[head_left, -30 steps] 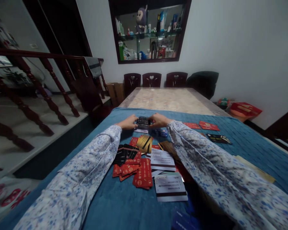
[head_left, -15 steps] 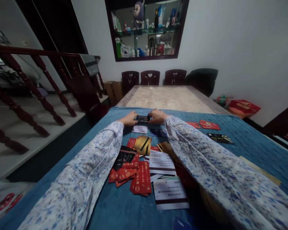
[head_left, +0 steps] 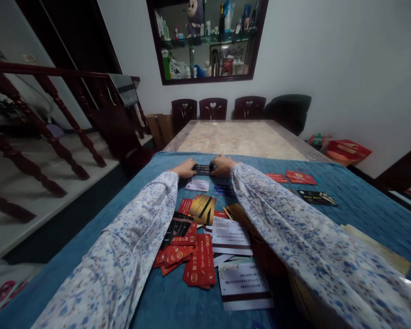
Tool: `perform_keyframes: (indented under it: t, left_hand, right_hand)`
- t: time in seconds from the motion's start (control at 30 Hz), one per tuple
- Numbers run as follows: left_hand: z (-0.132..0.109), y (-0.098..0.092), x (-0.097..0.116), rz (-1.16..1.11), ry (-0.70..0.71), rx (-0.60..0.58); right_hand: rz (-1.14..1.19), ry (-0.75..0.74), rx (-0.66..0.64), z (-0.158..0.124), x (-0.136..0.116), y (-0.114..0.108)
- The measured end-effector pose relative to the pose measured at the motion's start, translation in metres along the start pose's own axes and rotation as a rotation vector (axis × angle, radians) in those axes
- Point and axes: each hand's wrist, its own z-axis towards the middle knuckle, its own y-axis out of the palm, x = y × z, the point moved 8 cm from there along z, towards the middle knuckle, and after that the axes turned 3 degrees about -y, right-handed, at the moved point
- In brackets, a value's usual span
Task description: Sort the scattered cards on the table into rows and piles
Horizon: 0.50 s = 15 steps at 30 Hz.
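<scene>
At the far part of the blue cloth, a black card with pale print (head_left: 203, 170) lies between my two hands. My left hand (head_left: 185, 169) has its fingers closed on the card's left end. My right hand (head_left: 222, 165) grips the right end, its fingertips partly hidden. Just nearer to me are a white card (head_left: 197, 185) and a dark blue card (head_left: 223, 190), the latter partly behind my right sleeve. Closer still, gold cards (head_left: 202, 209), black cards (head_left: 178, 228), red cards (head_left: 200, 262) and white cards with a dark stripe (head_left: 245, 283) lie in overlapping piles.
On the right of the blue cloth (head_left: 102, 246) lie red cards (head_left: 300, 177), a black and gold card (head_left: 318, 197) and a yellowish paper item (head_left: 376, 246). Beyond the cloth stretches the bare stone-patterned tabletop (head_left: 233, 137), with chairs (head_left: 213, 109) behind it.
The view has shifted slightly, so the near piles sit a little lower in the picture. Both hands keep hold of the black card in nearly the same place.
</scene>
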Motion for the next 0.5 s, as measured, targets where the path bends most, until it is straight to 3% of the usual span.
perform_keyframes:
  t: [0.5]
  left_hand:
    - [-0.003,-0.0019,0.004,0.123,-0.065,-0.058]
  right_hand:
    - [-0.06,-0.017,-0.024,0.0017,-0.0055,-0.0001]
